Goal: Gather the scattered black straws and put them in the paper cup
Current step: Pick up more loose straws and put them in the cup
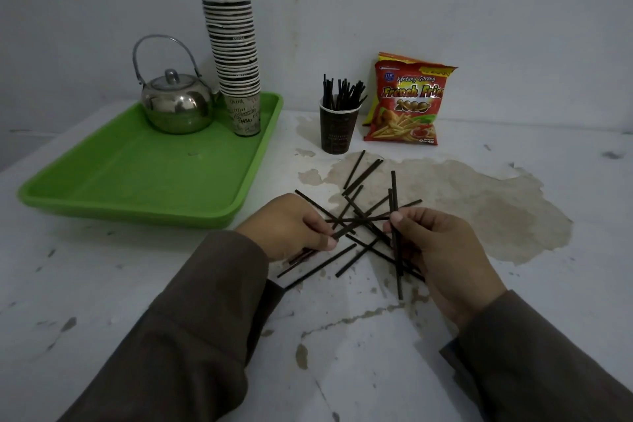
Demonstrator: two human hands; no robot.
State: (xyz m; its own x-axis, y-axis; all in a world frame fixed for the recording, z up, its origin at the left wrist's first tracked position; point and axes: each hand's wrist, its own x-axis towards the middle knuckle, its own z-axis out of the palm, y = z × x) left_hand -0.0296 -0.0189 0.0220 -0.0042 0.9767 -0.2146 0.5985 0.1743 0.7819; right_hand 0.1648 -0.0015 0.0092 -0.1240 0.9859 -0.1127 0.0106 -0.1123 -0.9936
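Head view of a white bench (pixel 513 284) with worn, stained patches. A loose pile of black straws (pixel 363 216) is seen crossed over one another near the middle of the bench, in front of the paper cup (pixel 337 128). The dark paper cup is stood upright behind the pile, and a bundle of straws (pixel 342 92) is already held in it, their ends projecting above the rim. The left hand (pixel 291 228) is lowered onto the left edge of the pile, with several straws pinched between thumb and curled fingers. The right hand (pixel 435 247) is placed at the right edge of the pile, with a few straws gripped between thumb and fingers, one of them held nearly upright in the view. Both arms are covered by dark brown sleeves (pixel 191 336). A red snack packet (pixel 407 103) is propped against the wall just to the right of the cup. A green tray (pixel 144 178) is set at the left, carrying a metal teapot (pixel 176 106) and, beside it, a tall stack of paper cups (pixel 236 62).
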